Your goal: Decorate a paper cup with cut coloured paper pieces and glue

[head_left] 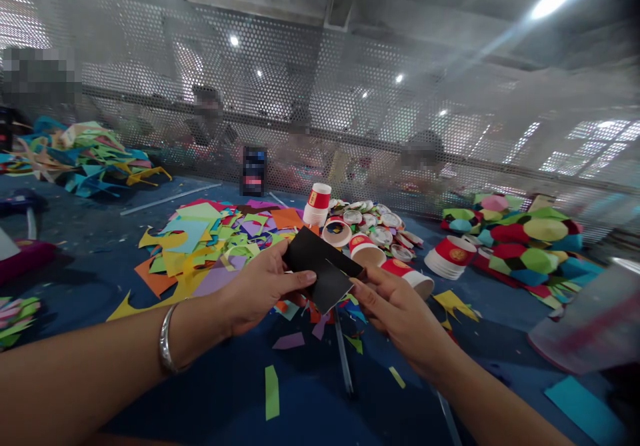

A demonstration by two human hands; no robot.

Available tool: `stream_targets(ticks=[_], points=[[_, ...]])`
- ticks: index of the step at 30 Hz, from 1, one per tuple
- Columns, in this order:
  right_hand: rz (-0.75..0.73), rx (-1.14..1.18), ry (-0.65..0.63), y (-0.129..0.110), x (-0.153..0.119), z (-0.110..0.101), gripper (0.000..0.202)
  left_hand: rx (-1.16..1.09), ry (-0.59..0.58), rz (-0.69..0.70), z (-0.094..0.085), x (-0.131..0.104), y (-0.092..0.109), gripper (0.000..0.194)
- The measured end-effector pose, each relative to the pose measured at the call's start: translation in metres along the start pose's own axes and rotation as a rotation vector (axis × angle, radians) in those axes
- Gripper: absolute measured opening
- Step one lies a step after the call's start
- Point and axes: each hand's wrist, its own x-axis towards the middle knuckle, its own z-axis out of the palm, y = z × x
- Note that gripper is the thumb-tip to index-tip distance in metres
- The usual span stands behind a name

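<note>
Black paper (pixel 327 279), folded or in two overlapping pieces, is held up in the middle of the view above a blue table. My left hand (pixel 265 283) pinches its left side, thumb on top. At the paper's right edge, my right hand (pixel 395 306) grips it between thumb and fingers. Just behind the hands lie a heap of coloured paper scraps (pixel 200 233) and red and white paper cups (pixel 367 249), some tipped over.
A phone (pixel 254 171) stands against a perforated metal screen (pixel 280 79). Round lids (pixel 383 219) are piled behind the cups. Coloured paper shapes (pixel 530 239) lie at right, near a translucent container (pixel 590 319). Another paper pile (pixel 90 156) sits at far left.
</note>
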Motion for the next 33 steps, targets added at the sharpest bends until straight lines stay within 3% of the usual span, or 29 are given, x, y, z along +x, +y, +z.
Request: stream_targets(ticks=[16,24,33], points=[[-0.005,-0.045,-0.014,0.0024,0.0002,-0.002,0.029,0.061,-0.048,-0.036,-0.0009,-0.0028,-0.0012,0.038],[-0.042,-0.004,-0.004,0.0052,0.0026,-0.0012,0.028,-0.047,0.012,-0.043,-0.0004,-0.0008,-0.0007,0.032],[0.019,0.124,-0.026,0.0072,0.0011,0.0009,0.026,-0.006,-0.016,-0.06,-0.0045,-0.0005,-0.0018,0.028]])
